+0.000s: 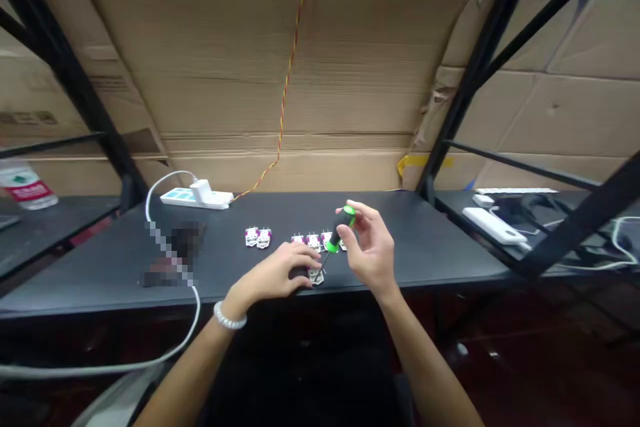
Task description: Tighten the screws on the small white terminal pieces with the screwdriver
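Observation:
My right hand [369,247] is closed around a small screwdriver [341,230] with a black and green handle, its tip pointing down at a small module [316,275] near the table's front edge. My left hand [280,272] rests on the black table [425,247], fingers pressed on that module and holding it down. Behind the hands lies a row of similar small white and purple modules [313,240], and two more [258,237] lie further left.
A white power strip [196,197] with a plugged-in adapter sits at the back left, its white cable [196,307] looping off the front edge. A blurred dark object [173,253] lies left. Cardboard [280,73] lines the back. On the right table lies a white device [493,224].

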The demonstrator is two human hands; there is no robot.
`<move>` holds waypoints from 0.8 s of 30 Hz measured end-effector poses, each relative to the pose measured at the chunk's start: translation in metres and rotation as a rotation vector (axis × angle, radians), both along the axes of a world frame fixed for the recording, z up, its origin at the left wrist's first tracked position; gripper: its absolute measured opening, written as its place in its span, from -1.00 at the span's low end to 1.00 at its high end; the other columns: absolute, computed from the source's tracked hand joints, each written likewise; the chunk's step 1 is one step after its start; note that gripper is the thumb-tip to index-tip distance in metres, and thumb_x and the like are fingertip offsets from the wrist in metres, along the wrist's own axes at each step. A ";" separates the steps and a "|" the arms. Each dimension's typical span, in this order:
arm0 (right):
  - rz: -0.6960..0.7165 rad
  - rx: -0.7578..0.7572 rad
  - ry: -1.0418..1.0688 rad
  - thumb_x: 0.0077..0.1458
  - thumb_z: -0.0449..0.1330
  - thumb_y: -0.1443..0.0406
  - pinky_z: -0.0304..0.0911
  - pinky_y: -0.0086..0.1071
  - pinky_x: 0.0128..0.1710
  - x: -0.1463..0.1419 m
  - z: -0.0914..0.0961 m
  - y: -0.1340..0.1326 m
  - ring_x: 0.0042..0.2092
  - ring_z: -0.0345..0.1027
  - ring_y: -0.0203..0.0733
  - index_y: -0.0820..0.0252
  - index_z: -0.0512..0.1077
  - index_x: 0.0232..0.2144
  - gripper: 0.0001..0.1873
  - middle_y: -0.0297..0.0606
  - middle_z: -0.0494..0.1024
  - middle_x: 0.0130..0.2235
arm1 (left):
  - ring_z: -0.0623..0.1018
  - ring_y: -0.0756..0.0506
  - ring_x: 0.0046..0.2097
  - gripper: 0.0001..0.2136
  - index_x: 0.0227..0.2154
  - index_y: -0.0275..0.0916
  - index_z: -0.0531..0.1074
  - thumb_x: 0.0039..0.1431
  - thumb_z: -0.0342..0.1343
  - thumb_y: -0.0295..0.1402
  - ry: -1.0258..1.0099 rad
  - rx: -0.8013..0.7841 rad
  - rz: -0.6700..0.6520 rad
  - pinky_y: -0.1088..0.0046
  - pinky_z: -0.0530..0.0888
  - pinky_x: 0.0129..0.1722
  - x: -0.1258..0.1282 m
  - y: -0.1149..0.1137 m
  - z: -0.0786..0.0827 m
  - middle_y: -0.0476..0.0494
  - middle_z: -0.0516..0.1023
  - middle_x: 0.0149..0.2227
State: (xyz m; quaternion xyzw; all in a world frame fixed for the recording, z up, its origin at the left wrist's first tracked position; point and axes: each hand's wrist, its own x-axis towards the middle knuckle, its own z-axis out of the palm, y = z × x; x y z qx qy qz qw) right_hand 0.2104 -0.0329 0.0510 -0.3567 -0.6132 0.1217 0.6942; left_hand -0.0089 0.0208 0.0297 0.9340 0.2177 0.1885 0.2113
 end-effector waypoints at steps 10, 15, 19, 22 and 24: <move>-0.029 0.037 -0.024 0.30 0.31 0.24 0.53 -0.12 0.07 -0.001 0.001 -0.002 0.04 0.59 -0.05 0.08 0.43 0.17 -0.58 -0.10 0.62 0.03 | 0.55 -0.24 0.22 -0.83 -0.10 -0.14 0.65 0.25 0.34 -0.41 -0.040 0.027 -0.002 0.12 0.39 0.29 0.001 -0.002 0.000 -0.19 0.62 0.16; -0.034 0.026 -0.041 0.30 0.31 0.25 0.52 -0.13 0.09 -0.001 0.001 -0.002 0.04 0.59 -0.06 0.07 0.43 0.18 -0.57 -0.11 0.62 0.03 | 0.56 -0.25 0.21 -0.84 -0.12 -0.14 0.66 0.24 0.35 -0.40 -0.052 0.044 -0.011 0.12 0.40 0.29 0.002 -0.002 0.000 -0.20 0.63 0.15; -0.050 0.030 -0.066 0.30 0.31 0.26 0.52 -0.12 0.09 -0.001 0.001 -0.005 0.04 0.58 -0.05 0.06 0.43 0.19 -0.57 -0.11 0.62 0.04 | 0.56 -0.24 0.21 -0.84 -0.13 -0.15 0.65 0.23 0.35 -0.44 -0.042 0.046 -0.014 0.13 0.40 0.29 0.002 -0.003 0.001 -0.18 0.64 0.13; -0.062 0.039 -0.091 0.29 0.31 0.27 0.52 -0.08 0.10 -0.003 0.001 -0.007 0.05 0.58 -0.03 0.08 0.43 0.19 -0.56 -0.09 0.62 0.04 | 0.57 -0.24 0.19 -0.84 -0.14 -0.15 0.65 0.23 0.35 -0.45 -0.043 0.040 -0.012 0.16 0.41 0.27 0.003 -0.003 0.001 -0.17 0.65 0.12; -0.061 0.045 -0.102 0.29 0.31 0.28 0.51 -0.08 0.11 -0.004 0.001 -0.008 0.06 0.58 -0.02 0.08 0.43 0.20 -0.55 -0.09 0.62 0.05 | 0.57 -0.24 0.18 -0.84 -0.14 -0.16 0.65 0.23 0.35 -0.45 -0.047 0.039 -0.010 0.16 0.41 0.27 0.003 -0.003 0.001 -0.17 0.65 0.12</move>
